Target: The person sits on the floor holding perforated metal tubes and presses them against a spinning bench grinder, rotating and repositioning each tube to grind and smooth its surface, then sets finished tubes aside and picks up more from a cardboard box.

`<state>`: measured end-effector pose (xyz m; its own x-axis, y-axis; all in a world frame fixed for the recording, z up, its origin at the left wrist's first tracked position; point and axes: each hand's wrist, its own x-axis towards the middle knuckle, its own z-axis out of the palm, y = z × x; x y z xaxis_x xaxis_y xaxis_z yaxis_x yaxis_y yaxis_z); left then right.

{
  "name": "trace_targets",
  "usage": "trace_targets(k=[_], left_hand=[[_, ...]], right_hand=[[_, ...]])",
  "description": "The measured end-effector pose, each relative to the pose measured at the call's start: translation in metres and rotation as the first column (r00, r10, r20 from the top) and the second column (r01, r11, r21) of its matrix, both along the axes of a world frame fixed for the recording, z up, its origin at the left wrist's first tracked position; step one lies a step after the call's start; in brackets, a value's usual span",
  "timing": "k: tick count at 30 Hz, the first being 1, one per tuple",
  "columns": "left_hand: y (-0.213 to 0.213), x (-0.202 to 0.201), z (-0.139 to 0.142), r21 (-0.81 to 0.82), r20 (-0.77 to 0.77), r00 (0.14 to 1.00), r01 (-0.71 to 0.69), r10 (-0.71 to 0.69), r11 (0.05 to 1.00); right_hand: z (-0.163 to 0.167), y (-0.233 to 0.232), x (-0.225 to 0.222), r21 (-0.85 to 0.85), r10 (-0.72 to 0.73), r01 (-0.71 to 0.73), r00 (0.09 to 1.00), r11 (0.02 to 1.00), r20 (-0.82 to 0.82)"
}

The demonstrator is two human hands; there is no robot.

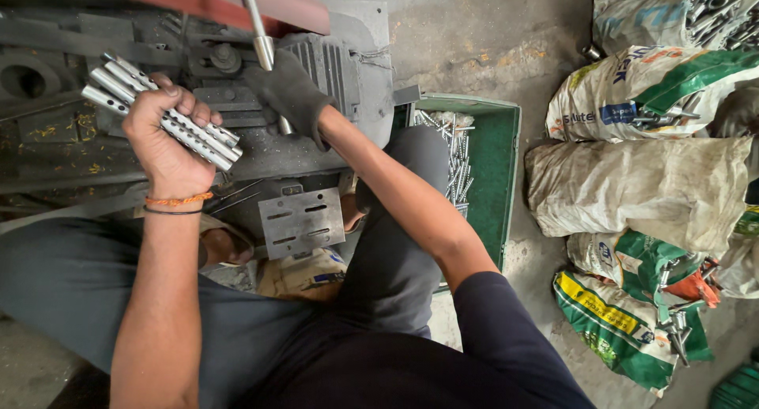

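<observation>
Silvery tubes, green crate

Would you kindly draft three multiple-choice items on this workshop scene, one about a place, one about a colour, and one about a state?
1. Where does the green tray of metal rods lie?
A. to the person's right, beside the machine
B. on the person's lap
C. on top of the sacks

2. What colour is the band on the left hand's wrist?
A. blue
B. orange
C. white

3. How is the right hand covered?
A. bare
B. bandaged
C. wearing a dark glove

Answers: 1 A, the tray sits on the floor right of the machine; 2 B, an orange band circles the wrist; 3 C, a dark glove grips the metal lever, while the left hand holds a bundle of perforated tubes.
</observation>
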<state>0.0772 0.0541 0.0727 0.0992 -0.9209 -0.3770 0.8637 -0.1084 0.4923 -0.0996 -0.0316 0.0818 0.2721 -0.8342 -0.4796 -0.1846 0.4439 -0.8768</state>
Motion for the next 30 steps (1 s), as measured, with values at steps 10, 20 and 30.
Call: trace_targets(k=[10,20,30], left_hand=[[-0.005,-0.005,-0.004,0.011,0.017,1.000,-0.003,0.003,1.000],[-0.003,-0.007,-0.004,0.043,0.027,1.000,-0.013,0.012,0.999],[-0.005,-0.008,-0.006,0.052,0.009,1.000,-0.004,0.003,0.999]], right_hand=[[0.008,-0.006,0.000,0.032,0.033,-0.035,0.998,0.999,0.062],[0.020,-0.010,0.005,0.186,0.001,-0.025,0.992,0.982,0.128],[0.021,-0.019,0.007,0.208,-0.006,-0.034,0.982,0.978,0.190]])
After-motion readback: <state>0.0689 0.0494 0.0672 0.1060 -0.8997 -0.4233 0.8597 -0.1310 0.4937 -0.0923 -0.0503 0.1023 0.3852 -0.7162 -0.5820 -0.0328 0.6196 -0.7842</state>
